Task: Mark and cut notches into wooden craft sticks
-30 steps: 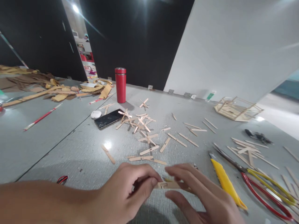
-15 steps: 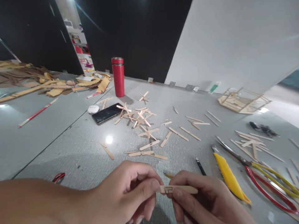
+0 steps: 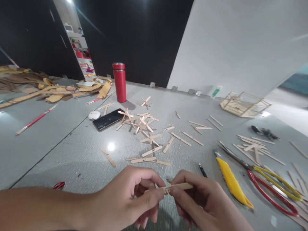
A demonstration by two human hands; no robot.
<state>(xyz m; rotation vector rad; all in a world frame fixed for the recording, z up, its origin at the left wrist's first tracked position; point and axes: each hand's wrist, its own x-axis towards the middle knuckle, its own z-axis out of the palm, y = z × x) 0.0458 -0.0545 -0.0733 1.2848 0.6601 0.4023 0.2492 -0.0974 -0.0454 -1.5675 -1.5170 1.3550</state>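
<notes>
Between my two hands is a pale wooden craft stick (image 3: 184,185), tilted a little up to the right. My left hand (image 3: 141,199) pinches its left end between thumb and fingers. Gripping it further right, my right hand (image 3: 197,199) has its thumb over the stick's marked middle. A small notch or dark mark shows between the two thumbs; its shape is hard to make out. Just beyond the fingers lies the tip of a pencil-like tool (image 3: 169,181), mostly hidden. A black pen (image 3: 202,170) rests behind my right hand.
A yellow cutter (image 3: 232,181) and red-and-yellow-handled scissors (image 3: 269,189) lie at right. Loose craft sticks (image 3: 151,150) spread over the middle, near a phone (image 3: 108,119), a white case (image 3: 94,115) and a red flask (image 3: 119,82). A stick frame (image 3: 244,105) stands at back right.
The stick has been turned and tilted, so its drawn-on face shows less. My right thumb has slid left toward my left thumb. The whole view has shifted slightly.
</notes>
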